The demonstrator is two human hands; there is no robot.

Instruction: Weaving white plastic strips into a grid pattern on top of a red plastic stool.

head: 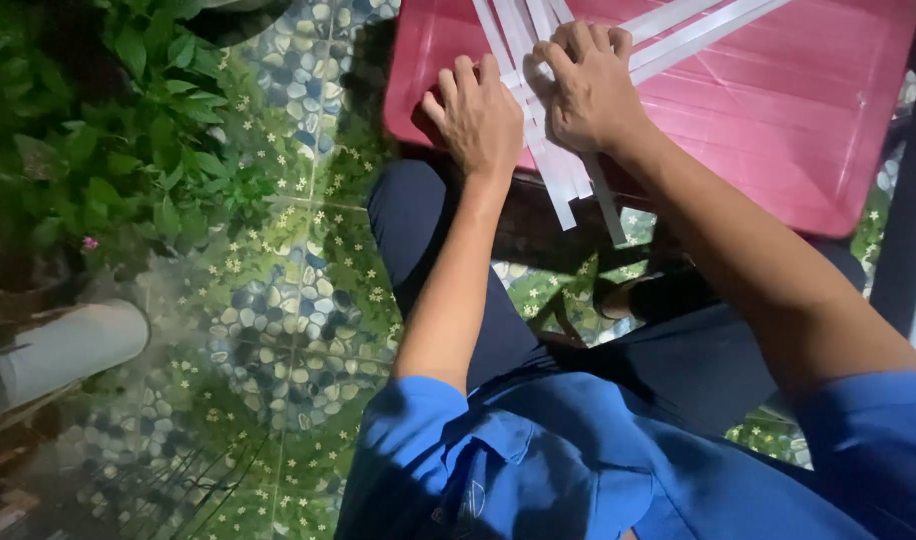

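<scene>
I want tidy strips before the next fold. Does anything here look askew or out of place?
The white strips are not square: some fan diagonally across the pink tray, and several ends hang past its near edge with nothing under them. The left hand and right hand press down where they cross. Nothing looks torn or spilled.

Seen from above, the left hand (pixel 475 112) lies palm down on the near corner of a pink plastic tray (pixel 798 130), fingers spread and touching the white strips (pixel 561 172) that lie crossed over it. Just beside it, the right hand (pixel 586 88) presses on the same strips, fingers curled over them. The strip ends hang past the tray's near edge. Below are dark trousers and blue shirt sleeves. To the left are pebble-patterned floor tiles (pixel 278 330) and green plants (pixel 108 130).
</scene>
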